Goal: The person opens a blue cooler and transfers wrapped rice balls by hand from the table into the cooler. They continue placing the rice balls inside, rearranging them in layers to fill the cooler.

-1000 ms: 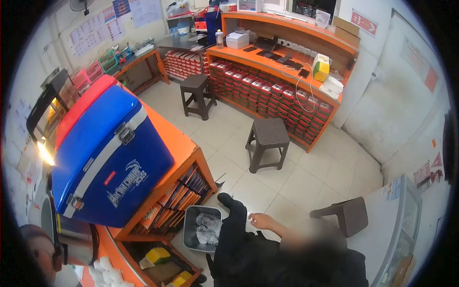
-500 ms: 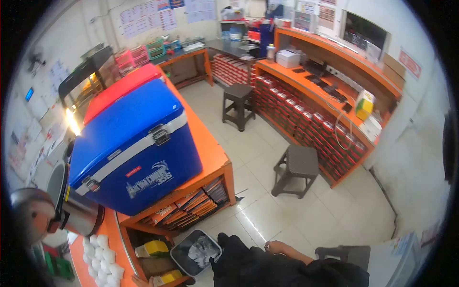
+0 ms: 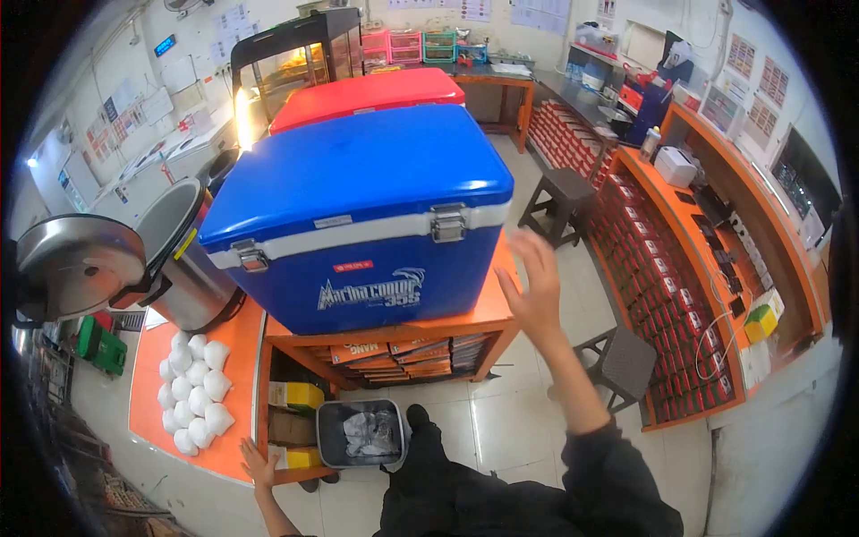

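Note:
My left hand rests at the edge of an orange counter, fingers spread. Several rounded white bundles lie in rows on that counter, just beyond the hand. My right hand is raised with its fingers apart, holding nothing. It is just to the right of a large blue cooler box, which has a white band and two metal latches. The cooler's lid is down, and it stands on an orange shelf unit.
Behind the blue cooler is a red cooler. A tall steel pot with its lid raised stands left. A grey bin sits by my feet. Dark stools stand on the right. Red boxes are stacked under the far counter.
My right hand has risen from near my lap to beside the blue cooler, its fingers now spread. My view has swung left, bringing the left hand and white bundles further into sight.

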The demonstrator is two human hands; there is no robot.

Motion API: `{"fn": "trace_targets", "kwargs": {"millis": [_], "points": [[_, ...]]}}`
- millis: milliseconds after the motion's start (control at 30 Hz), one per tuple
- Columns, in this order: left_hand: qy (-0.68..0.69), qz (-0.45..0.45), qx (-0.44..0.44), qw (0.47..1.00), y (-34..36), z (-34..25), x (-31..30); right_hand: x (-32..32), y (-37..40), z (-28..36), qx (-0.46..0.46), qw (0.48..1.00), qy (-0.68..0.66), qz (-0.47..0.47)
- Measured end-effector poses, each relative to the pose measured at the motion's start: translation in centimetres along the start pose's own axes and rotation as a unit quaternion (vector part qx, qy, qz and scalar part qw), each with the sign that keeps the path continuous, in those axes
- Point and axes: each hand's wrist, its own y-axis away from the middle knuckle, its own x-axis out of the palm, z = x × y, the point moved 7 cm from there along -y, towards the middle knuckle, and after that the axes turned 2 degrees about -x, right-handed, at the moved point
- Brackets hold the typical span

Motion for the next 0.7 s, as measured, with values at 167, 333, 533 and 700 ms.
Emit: {"fn": "trace_targets", "kwargs": {"millis": [167,333,533,700], "points": [[0.017,-0.030,-0.012,0.999,0.5,-0.5,-0.6,5.5,-8.0,0.4,-0.045,0.993,0.088,0.064],[0.071,-0.053,-0.007,0.996,0.1,-0.4,-0.4,6.7,-8.1,1.3,-0.166,0.962,0.197,0.086],[0.205,-0.188,0.236,0.931,-3.7,-21.0,-9.6,5.1,-15.0,2.4,-0.229,0.950,0.211,-0.002],[0.141,-0.436,0.498,0.736,-0.6,-38.2,-21.2,4.3,-27.9,4.1,-0.255,0.955,0.129,-0.084]]}}
